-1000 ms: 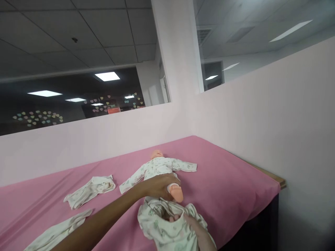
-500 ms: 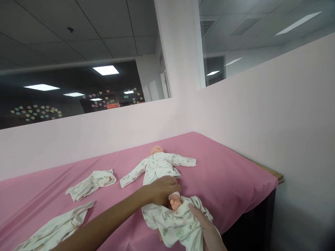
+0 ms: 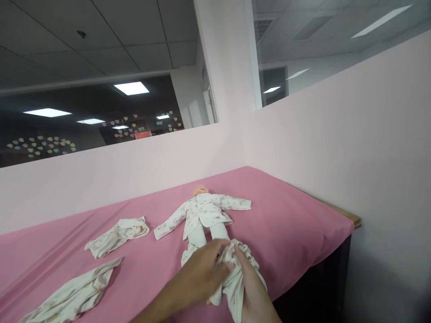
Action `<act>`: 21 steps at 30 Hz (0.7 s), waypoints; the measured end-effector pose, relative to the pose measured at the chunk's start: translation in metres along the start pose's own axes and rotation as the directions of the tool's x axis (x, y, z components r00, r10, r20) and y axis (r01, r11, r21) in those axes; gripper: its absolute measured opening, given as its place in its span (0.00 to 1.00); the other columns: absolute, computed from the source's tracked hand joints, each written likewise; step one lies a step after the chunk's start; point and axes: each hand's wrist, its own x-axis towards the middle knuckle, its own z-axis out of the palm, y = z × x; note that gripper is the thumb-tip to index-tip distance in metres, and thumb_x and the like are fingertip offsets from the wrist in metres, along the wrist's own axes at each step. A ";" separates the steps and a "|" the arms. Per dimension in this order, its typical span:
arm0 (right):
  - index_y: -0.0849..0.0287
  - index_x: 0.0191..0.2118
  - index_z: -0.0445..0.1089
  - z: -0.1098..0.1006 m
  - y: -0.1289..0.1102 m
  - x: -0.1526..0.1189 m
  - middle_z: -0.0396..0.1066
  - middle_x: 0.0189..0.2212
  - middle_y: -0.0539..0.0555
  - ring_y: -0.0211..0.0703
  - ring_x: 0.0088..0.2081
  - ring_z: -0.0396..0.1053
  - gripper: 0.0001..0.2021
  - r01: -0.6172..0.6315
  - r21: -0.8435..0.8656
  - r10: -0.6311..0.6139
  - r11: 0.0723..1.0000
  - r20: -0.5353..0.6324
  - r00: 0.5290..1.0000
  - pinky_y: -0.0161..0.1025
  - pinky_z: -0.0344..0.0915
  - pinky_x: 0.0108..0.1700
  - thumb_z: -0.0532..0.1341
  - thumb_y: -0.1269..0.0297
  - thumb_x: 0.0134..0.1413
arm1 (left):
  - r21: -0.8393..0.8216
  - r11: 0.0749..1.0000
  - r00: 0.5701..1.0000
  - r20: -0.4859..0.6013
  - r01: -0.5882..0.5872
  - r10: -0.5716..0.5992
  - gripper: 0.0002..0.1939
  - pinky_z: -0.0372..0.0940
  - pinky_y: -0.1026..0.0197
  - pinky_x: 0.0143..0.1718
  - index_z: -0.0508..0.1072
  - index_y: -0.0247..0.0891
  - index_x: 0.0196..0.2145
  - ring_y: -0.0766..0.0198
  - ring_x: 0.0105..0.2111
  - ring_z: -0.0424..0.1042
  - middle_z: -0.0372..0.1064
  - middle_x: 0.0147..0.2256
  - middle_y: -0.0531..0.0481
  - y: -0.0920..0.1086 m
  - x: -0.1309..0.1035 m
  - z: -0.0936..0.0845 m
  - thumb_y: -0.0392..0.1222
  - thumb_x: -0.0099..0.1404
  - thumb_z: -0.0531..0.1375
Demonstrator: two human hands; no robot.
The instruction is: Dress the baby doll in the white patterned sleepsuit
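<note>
Near the table's (image 3: 303,237) near edge, white printed trousers (image 3: 252,259) lie bunched and creased around the lower legs of the doll (image 3: 219,230). The foot bare half a second ago no longer shows. The right hand (image 3: 251,278) clasps the trousers between thumb and fingers; the left hand (image 3: 208,268), previously around the leg, is blurred at the cloth, its grip unclear.

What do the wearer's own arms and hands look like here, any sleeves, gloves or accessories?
The left hand is bare, with no glove, and no sleeve shows on the left forearm. The right hand is also ungloved, with no sleeve in view. No watch or bracelet shows on either. Blur hides finer details.
</note>
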 end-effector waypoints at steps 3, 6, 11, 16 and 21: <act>0.59 0.47 0.72 0.006 0.005 0.003 0.78 0.35 0.55 0.49 0.41 0.76 0.24 -0.111 0.051 0.113 0.993 -0.046 0.992 0.39 0.74 0.37 0.68 0.48 0.48 | 0.286 0.947 0.981 -0.078 -0.149 0.178 0.34 0.65 0.48 0.53 0.52 0.38 0.64 0.46 0.58 0.62 0.59 0.61 0.36 -0.002 -0.019 0.037 0.46 0.64 0.57; 0.59 0.49 0.71 0.007 0.010 0.007 0.78 0.39 0.53 0.45 0.42 0.76 0.24 -0.150 0.132 0.163 0.980 -0.095 0.982 0.36 0.73 0.39 0.70 0.55 0.46 | 0.519 0.844 0.931 -0.228 -0.132 0.286 0.33 0.67 0.47 0.51 0.51 0.33 0.64 0.44 0.57 0.64 0.60 0.61 0.33 -0.013 -0.019 0.070 0.37 0.62 0.56; 0.60 0.42 0.72 0.002 0.016 0.011 0.77 0.40 0.52 0.43 0.46 0.74 0.17 -0.139 0.238 0.155 0.961 -0.052 0.987 0.33 0.72 0.44 0.71 0.62 0.46 | 0.702 0.698 0.833 -0.295 -0.144 0.469 0.19 0.70 0.55 0.31 0.62 0.33 0.52 0.52 0.37 0.75 0.73 0.43 0.36 -0.011 -0.010 0.073 0.28 0.63 0.50; 0.56 0.36 0.72 -0.002 0.020 0.017 0.76 0.37 0.51 0.45 0.45 0.74 0.13 -0.087 0.145 0.085 0.986 0.019 0.996 0.34 0.73 0.40 0.70 0.59 0.46 | 0.657 0.737 0.867 -0.264 -0.158 0.422 0.12 0.62 0.59 0.24 0.64 0.38 0.41 0.59 0.26 0.70 0.69 0.30 0.47 -0.002 -0.007 0.054 0.26 0.64 0.48; 0.55 0.32 0.71 0.001 0.010 -0.002 0.73 0.30 0.49 0.44 0.43 0.74 0.11 0.024 0.025 -0.025 0.999 0.054 0.998 0.33 0.71 0.42 0.72 0.65 0.43 | 0.296 0.949 0.932 -0.303 -0.106 0.198 0.09 0.56 0.62 0.25 0.60 0.40 0.32 0.63 0.25 0.65 0.67 0.28 0.51 -0.001 -0.002 0.042 0.29 0.66 0.47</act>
